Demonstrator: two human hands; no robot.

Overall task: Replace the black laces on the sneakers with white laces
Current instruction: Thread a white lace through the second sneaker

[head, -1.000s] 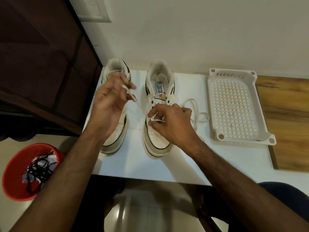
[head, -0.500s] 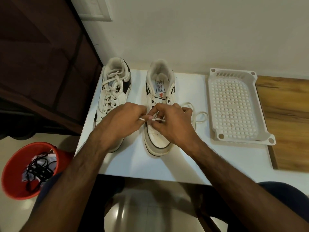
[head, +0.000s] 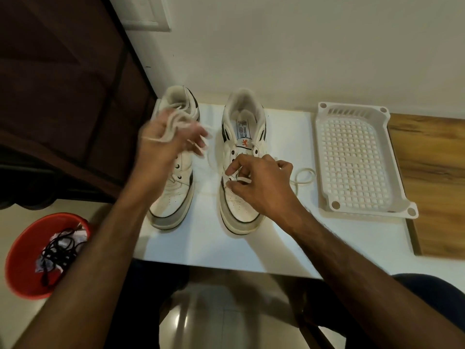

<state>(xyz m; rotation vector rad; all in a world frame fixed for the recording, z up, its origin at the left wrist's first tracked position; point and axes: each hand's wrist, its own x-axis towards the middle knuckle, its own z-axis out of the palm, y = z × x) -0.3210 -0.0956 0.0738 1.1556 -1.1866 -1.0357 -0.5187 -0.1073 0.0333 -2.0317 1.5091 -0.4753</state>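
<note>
Two white sneakers stand side by side on the white table (head: 201, 245), toes toward me. My right hand (head: 259, 185) rests on the right sneaker (head: 242, 122) and pinches the white lace (head: 305, 176) at the lower eyelets. The lace's free end loops on the table to the right of that shoe. My left hand (head: 166, 142), blurred by motion, is raised over the left sneaker (head: 173, 197) and holds a strand of the white lace that runs back to the right shoe. Black laces (head: 57, 250) lie in a red bucket (head: 22, 263) on the floor at the left.
A white perforated plastic tray (head: 352, 159) sits on the table to the right of the shoes. Beyond it is a wooden surface (head: 427, 172). A dark wooden door or cabinet (head: 63, 84) stands to the left, and a pale wall is close behind the shoes.
My left hand left the right sneaker's eyelets and swung up and to the left, drawing the white lace out with it. My right hand stayed on the right sneaker.
</note>
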